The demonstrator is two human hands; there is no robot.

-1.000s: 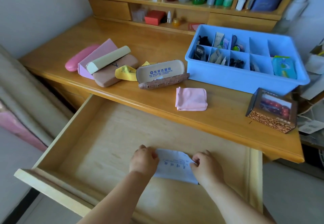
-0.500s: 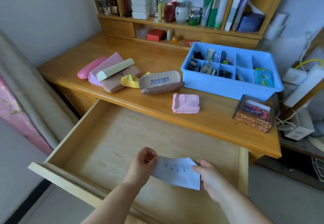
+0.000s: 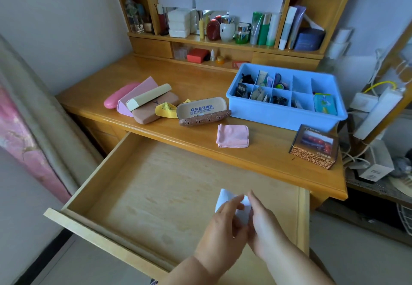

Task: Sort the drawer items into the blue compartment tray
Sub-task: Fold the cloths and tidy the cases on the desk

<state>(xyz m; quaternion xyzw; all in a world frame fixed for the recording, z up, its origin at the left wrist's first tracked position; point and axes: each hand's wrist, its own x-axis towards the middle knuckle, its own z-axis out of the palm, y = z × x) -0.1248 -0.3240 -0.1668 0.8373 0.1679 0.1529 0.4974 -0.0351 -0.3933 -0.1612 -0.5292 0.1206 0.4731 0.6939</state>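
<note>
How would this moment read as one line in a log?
hands: left and right both pinch paper | place: above open drawer | tray: on desk, partly filled

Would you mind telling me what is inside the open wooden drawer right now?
The drawer shows only its bare wooden bottom. Both hands, left hand and right hand, hold a folded white paper above it. The patch beneath the hands and forearms is hidden.
</note>
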